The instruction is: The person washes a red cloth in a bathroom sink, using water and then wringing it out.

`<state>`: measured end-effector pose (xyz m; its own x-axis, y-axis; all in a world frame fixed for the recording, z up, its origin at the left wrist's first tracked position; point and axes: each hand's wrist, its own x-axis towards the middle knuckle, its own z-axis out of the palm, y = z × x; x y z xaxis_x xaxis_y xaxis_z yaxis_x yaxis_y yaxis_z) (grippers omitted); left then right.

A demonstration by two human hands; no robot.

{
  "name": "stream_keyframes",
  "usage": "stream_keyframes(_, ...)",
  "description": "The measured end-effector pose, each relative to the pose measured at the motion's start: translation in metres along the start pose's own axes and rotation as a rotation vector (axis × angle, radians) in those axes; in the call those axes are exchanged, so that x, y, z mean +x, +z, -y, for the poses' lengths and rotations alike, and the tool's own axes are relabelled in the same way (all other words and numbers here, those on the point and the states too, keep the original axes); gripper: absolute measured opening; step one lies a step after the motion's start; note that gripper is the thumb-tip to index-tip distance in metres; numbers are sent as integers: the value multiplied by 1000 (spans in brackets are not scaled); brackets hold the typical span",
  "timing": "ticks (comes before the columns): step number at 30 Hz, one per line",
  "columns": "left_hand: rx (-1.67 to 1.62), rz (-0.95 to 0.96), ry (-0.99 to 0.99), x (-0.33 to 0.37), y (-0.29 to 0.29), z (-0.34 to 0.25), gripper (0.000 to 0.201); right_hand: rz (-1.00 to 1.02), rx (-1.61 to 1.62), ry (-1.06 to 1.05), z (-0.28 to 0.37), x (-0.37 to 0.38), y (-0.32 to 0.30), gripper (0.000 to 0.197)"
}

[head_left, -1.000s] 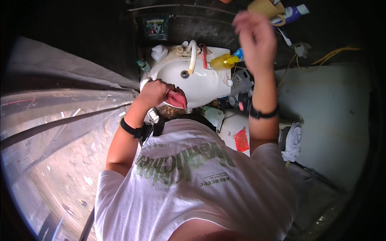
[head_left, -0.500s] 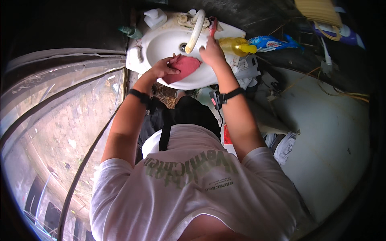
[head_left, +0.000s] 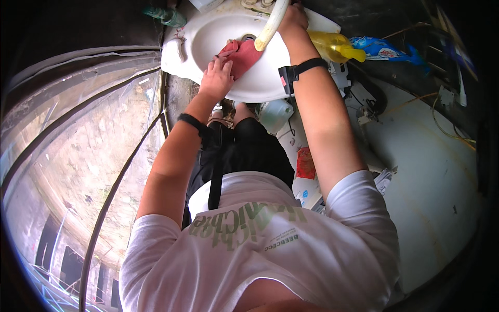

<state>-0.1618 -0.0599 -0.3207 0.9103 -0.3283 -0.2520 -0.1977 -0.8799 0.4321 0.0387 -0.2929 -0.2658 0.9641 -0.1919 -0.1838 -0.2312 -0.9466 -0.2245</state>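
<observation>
A damp-looking red cloth (head_left: 245,61) lies bunched in the bowl of the white sink (head_left: 208,39), just below the drain. My left hand (head_left: 217,77) grips its near left edge, fingers curled over the fabric. At the sink's back right, my right hand (head_left: 294,20) reaches beside the off-white curved faucet spout (head_left: 271,27). Its fingers are partly behind the spout and near the picture's top edge, so what they hold or touch is hidden.
A yellow bottle (head_left: 335,48) and a blue packet (head_left: 387,49) lie right of the sink. A white soap-like piece (head_left: 175,50) sits on the left rim, with a green bottle (head_left: 165,15) behind it. A translucent container (head_left: 275,115) stands below.
The view has shifted, with the sink nearer the top. My left hand has drawn the cloth up toward the drain. My right hand has reached farther back beside the spout.
</observation>
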Motion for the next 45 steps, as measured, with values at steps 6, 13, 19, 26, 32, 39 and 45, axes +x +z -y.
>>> stream_keyframes(6, -61, -1, -97, 23, 19, -7, 65, -148, -59, -64, -35, 21, 36, 59)
stream_keyframes(13, 76, 66, -151, 37, 29, -6, 45, -221, -67, -111, -47, 25, 52, 56)
stream_keyframes(19, 358, -221, 234, 22, 23, -22, 35, -247, -88, -152, -56, 30, 58, 54)
stream_keyframes(26, -41, -24, 54, 13, 29, -51, 38, -285, -73, -181, -70, 37, 69, 46)
stream_keyframes(32, 249, -58, 228, 2, 27, -71, 40, -225, -119, -183, -48, 28, 51, 39)
stream_keyframes(39, 16, -42, 285, -4, 8, -102, 36, -158, -484, -334, -49, 31, 44, 46)
stream_keyframes(45, -807, -247, -17, -1, -18, -125, 22, -158, -255, -217, -30, -25, 23, 61)
